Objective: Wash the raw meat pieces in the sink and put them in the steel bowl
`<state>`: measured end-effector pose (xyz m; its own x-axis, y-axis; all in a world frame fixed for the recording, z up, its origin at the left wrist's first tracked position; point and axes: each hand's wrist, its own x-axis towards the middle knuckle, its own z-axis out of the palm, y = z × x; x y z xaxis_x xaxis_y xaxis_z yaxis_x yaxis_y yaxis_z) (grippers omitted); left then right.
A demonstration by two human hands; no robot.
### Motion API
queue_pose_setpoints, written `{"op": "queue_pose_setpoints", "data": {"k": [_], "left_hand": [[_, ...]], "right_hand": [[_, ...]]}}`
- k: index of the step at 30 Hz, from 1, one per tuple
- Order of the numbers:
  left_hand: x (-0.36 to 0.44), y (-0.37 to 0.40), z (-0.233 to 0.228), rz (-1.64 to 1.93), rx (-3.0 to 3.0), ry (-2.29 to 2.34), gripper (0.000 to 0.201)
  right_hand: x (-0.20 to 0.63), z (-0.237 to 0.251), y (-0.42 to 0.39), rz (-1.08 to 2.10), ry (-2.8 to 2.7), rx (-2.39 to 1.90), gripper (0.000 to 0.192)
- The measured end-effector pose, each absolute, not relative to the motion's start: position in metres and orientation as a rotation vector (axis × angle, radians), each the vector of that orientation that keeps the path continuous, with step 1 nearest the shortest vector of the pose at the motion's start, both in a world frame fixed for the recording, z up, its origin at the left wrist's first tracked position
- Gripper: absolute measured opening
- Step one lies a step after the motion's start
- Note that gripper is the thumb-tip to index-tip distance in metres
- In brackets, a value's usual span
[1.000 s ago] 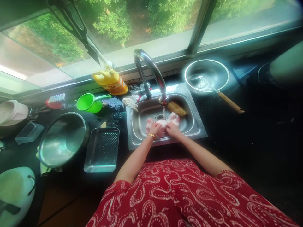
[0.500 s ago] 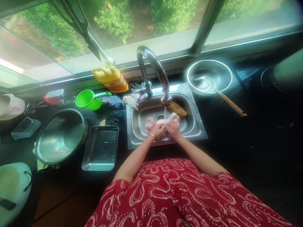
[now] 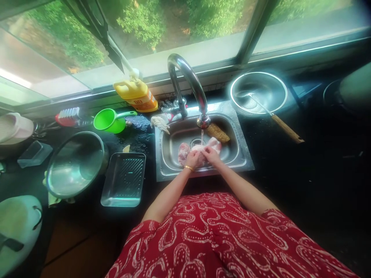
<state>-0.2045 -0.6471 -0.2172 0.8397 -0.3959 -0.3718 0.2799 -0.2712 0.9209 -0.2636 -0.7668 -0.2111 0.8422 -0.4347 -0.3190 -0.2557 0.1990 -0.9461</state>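
Observation:
Both my hands are down in the steel sink (image 3: 243, 156), under a thin stream of water from the curved tap (image 3: 188, 83). My left hand (image 3: 193, 159), with a gold bangle at the wrist, and my right hand (image 3: 211, 155) close together on a pale pink piece of raw meat (image 3: 199, 148). Another piece of meat (image 3: 183, 151) lies to the left on the sink floor. A further pink piece (image 3: 215, 144) shows behind my right hand. A brown scrubber (image 3: 217, 133) lies at the sink's back right.
Left of the sink stand a steel tray (image 3: 124, 179), a big steel bowl (image 3: 75, 164), a green ladle (image 3: 111, 120) and a yellow bottle (image 3: 136, 95). A steel colander (image 3: 257, 92) with a wooden-handled skimmer (image 3: 285, 129) sits at the back right. The counter is dark.
My hands have shifted a little on the meat under the water. The view has drifted slightly; nothing else has moved.

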Motion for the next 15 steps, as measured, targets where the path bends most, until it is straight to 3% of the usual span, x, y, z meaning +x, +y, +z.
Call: {"op": "queue_pose_setpoints", "data": {"k": [5,11,15], "left_hand": [[-0.205,-0.651,-0.214,-0.578,1.737,0.051,0.015],[-0.200,-0.662,-0.199,-0.604,1.710,0.255,0.011],[-0.189,-0.656,-0.196,-0.568,1.805,0.279,0.019]], "right_hand": [[-0.269,-0.211,-0.759,-0.239,0.744,-1.163,0.034],[-0.285,-0.195,-0.750,-0.410,0.697,-1.132,0.033],[-0.290,-0.181,-0.754,-0.480,0.652,-1.002,0.034]]}}
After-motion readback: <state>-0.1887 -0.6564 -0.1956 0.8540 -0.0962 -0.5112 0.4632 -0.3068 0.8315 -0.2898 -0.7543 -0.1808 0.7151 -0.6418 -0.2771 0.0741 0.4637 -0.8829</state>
